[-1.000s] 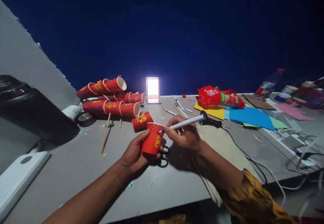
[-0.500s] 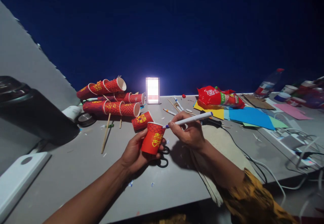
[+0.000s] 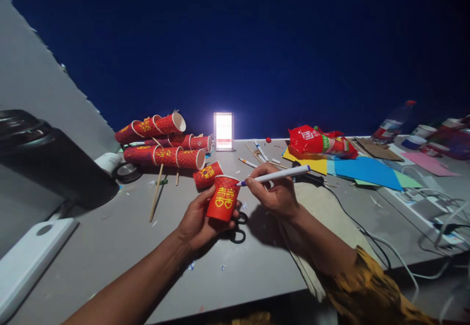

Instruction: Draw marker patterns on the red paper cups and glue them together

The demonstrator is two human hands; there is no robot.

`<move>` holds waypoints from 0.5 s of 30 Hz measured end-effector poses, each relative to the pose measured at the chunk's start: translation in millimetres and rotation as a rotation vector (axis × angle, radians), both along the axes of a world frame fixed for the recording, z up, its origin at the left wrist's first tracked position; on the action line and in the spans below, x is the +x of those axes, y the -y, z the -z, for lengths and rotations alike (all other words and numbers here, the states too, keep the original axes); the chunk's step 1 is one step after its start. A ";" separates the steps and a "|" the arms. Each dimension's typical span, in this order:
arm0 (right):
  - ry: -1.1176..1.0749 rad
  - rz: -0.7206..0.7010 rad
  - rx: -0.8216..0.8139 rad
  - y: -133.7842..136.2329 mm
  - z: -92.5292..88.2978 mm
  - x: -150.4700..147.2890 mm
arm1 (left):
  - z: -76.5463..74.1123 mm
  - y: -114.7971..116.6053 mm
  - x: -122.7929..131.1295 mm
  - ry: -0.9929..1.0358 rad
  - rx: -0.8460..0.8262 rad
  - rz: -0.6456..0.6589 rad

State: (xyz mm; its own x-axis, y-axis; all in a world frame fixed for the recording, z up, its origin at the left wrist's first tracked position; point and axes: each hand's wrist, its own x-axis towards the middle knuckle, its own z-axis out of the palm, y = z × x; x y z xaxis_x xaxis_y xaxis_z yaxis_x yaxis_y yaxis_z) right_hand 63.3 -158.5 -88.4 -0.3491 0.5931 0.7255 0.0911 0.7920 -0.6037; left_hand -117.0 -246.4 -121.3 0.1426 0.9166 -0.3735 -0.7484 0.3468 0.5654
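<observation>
A red paper cup [image 3: 223,200] with yellow characters is held upright by my left hand [image 3: 200,222], its fingers wrapped round the lower side. My right hand [image 3: 275,188] grips a white marker [image 3: 284,174], whose purple tip meets the cup near its rim on the right. Another red paper cup [image 3: 206,174] lies on its side just behind the held one. Below my left fingers, black scissor handles [image 3: 239,232] stick out on the table; the blades are hidden.
Stacked red cups [image 3: 165,156] lie back left, near a tape roll [image 3: 127,172] and a dark cylinder [image 3: 62,161]. A bright screen [image 3: 223,134] stands at the back. Right are a red cup packet [image 3: 308,141], coloured paper [image 3: 367,171], a cloth [image 3: 323,212] and a power strip [image 3: 422,212].
My left hand has turned the cup slightly, so more of its yellow characters face me. The marker tip stays near the rim. The whole view has shifted a little.
</observation>
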 end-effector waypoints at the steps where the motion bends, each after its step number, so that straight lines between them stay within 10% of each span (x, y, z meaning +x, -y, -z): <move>1: -0.002 -0.001 0.007 0.1 0.5 -0.2 | 0.2 0.0 -0.3 -0.004 0.007 0.004; 15: 0.049 -0.065 -0.066 7.8 6.6 -3.9 | 6.5 1.4 0.7 0.024 0.006 -0.017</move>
